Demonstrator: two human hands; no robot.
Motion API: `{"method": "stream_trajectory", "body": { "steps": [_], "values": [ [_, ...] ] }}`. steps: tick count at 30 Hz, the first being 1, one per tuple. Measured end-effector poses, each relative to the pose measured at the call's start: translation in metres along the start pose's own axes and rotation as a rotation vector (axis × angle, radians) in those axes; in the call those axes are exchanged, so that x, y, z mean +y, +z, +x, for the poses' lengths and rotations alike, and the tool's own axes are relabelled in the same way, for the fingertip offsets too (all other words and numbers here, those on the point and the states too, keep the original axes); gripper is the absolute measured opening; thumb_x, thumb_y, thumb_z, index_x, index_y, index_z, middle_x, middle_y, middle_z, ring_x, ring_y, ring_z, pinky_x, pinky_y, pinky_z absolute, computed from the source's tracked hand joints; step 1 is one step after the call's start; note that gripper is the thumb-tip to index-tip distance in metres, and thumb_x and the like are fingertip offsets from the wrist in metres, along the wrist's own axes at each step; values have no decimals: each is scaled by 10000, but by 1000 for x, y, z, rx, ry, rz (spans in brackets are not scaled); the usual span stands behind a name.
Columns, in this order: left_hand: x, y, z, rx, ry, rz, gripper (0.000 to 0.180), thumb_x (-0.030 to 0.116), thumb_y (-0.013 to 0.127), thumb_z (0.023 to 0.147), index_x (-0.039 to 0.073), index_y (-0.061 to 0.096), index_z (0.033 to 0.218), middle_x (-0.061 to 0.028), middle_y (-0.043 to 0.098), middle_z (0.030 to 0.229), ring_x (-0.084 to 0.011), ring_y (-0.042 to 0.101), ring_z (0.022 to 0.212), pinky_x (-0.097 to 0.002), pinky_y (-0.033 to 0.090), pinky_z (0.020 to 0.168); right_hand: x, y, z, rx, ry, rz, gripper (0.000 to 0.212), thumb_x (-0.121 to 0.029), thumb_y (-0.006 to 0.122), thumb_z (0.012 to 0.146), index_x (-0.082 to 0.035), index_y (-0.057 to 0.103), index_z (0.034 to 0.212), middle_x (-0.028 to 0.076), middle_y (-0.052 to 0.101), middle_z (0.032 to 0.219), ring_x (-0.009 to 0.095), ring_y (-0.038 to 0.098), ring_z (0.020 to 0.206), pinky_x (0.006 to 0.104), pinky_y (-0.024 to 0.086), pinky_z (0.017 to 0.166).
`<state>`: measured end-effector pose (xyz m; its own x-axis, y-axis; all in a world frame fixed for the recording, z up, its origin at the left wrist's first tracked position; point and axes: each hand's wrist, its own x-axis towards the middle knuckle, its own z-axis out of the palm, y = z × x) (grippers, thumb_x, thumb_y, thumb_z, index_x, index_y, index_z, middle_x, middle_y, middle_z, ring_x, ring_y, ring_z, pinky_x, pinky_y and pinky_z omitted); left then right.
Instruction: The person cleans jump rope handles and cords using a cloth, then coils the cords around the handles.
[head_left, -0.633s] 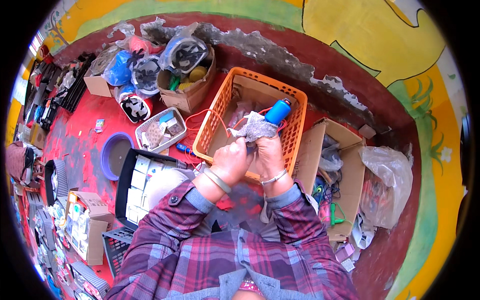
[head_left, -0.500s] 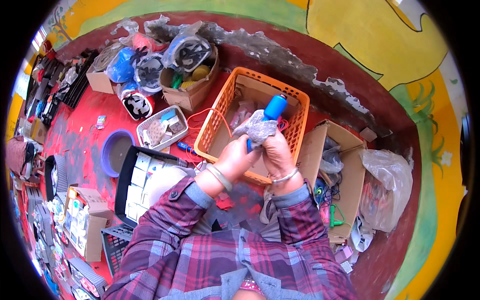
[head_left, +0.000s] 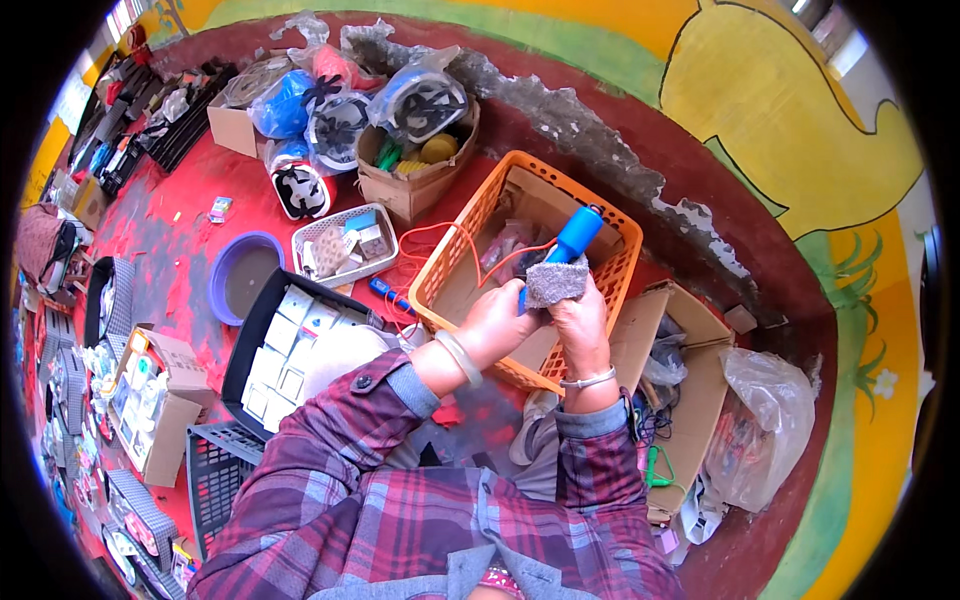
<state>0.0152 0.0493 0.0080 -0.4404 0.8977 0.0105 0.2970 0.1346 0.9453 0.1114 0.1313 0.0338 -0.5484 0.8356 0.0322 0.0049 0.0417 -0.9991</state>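
Note:
Over the orange plastic basket [head_left: 426, 285], my two hands are close together around a thick blue cylindrical handle [head_left: 576, 236] that tilts up to the right. My left hand [head_left: 490, 328] is closed on its thin lower end. In my right hand [head_left: 583, 332] a grey cloth [head_left: 556, 284] is pinched against the handle, covering its middle. An orange cord [head_left: 466, 232] loops over the basket's left side and runs close to the handle. A smaller blue piece [head_left: 388, 293] lies on the floor left of the basket, by more of the cord.
To the left stand a white basket [head_left: 300, 245], a purple tub [head_left: 218, 285] and a black bin of white boxes [head_left: 240, 375]. Bagged helmets [head_left: 420, 105] sit behind near a carton [head_left: 400, 190]. An open carton [head_left: 705, 400] and a plastic bag [head_left: 770, 440] are at the right.
My hands and the blue handle have shifted slightly right and down in the picture. The cloth, bunched up before, now lies flatter across the handle. The whole view has turned a little.

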Motion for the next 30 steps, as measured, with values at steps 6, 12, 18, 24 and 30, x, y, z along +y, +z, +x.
{"method": "stream_trajectory", "body": {
  "steps": [6, 12, 18, 24, 30],
  "values": [
    [1, -17, 8, -11, -106, 104, 423, 358, 683, 725, 32, 574, 972, -183, 629, 856, -322, 614, 853, -384, 466, 719, -18, -6, -4, -402, 264, 668, 459, -26, 624, 748, -5, 465, 1178, 61, 566, 1075, 152, 545, 1003, 264, 436, 858],
    [-2, -12, 6, 13, -18, 79, 398, 340, 657, 742, 25, 536, 953, -192, 620, 824, -333, 615, 816, -391, 470, 693, -11, -26, 6, -329, 386, 654, 365, -185, 642, 807, -28, 537, 1119, 48, 595, 1049, 152, 580, 947, 278, 457, 839],
    [5, -3, -8, -88, 204, 468, 304, 244, 590, 769, 34, 439, 928, -204, 599, 760, -383, 597, 726, -468, 472, 643, 5, -26, 12, -153, 323, 902, 337, -178, 694, 767, -73, 539, 1048, 59, 616, 998, 184, 595, 918, 329, 484, 822],
    [14, -2, -11, -114, 132, 402, 380, 360, 586, 779, 47, 484, 970, -216, 598, 749, -395, 587, 743, -475, 457, 659, 11, -22, 12, -50, 209, 1077, 370, -166, 721, 736, -75, 525, 1036, 63, 611, 962, 203, 604, 895, 355, 496, 825],
    [10, -2, -14, -194, 131, 384, 408, 415, 545, 819, 22, 512, 924, -226, 602, 785, -403, 584, 756, -472, 460, 671, 10, -30, 15, -35, 142, 1033, 377, -174, 713, 747, -79, 507, 1047, 59, 607, 962, 205, 610, 870, 359, 511, 805]
  ]
}}
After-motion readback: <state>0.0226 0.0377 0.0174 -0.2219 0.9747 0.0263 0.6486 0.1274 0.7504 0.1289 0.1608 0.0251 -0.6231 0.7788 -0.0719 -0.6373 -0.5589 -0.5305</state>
